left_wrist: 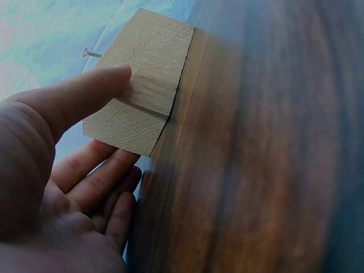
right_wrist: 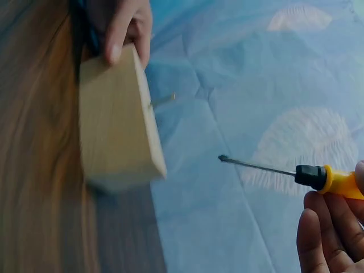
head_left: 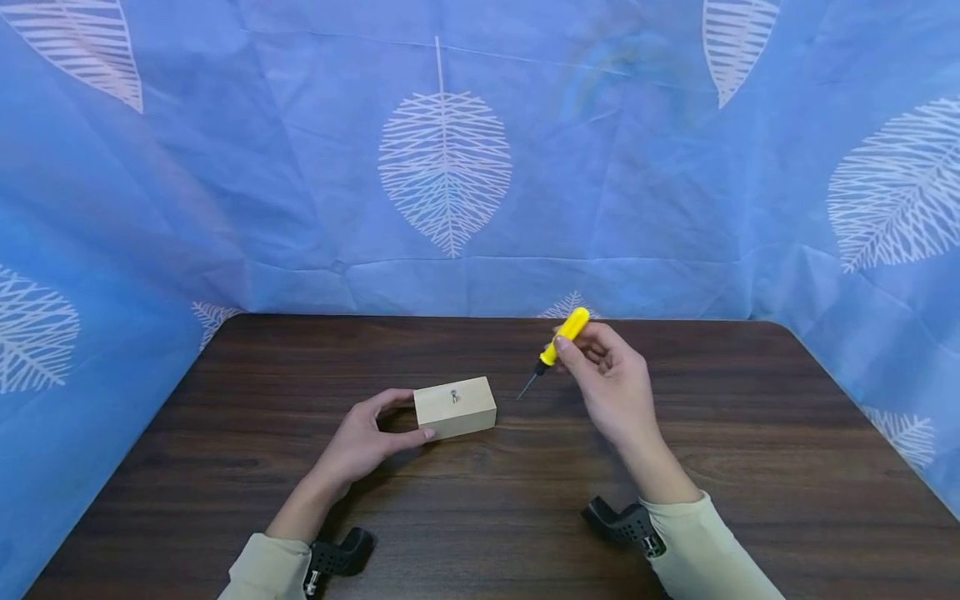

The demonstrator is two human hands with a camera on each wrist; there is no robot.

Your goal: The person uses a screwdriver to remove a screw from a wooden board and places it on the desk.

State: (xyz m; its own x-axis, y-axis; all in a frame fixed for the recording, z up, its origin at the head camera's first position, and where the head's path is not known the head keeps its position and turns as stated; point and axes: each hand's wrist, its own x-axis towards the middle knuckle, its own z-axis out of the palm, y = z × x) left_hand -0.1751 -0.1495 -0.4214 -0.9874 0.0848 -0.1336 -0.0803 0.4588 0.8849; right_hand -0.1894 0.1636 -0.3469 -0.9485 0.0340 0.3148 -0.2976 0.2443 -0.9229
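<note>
Hands at work: left hand [head_left: 367, 442] grips wooden block [head_left: 455, 407], right hand [head_left: 611, 383] pinches yellow screwdriver [head_left: 553, 350].

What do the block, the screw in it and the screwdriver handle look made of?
Block: pale unfinished wood, with grain showing. Screw: small, apparently bare metal with a grey sheen. Screwdriver handle: glossy yellow, probably plastic, with a black collar and thin dark metal shaft.

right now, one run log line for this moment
left hand grips wooden block on table | screw upright in block top | right hand holds yellow screwdriver, tip off screw
</note>
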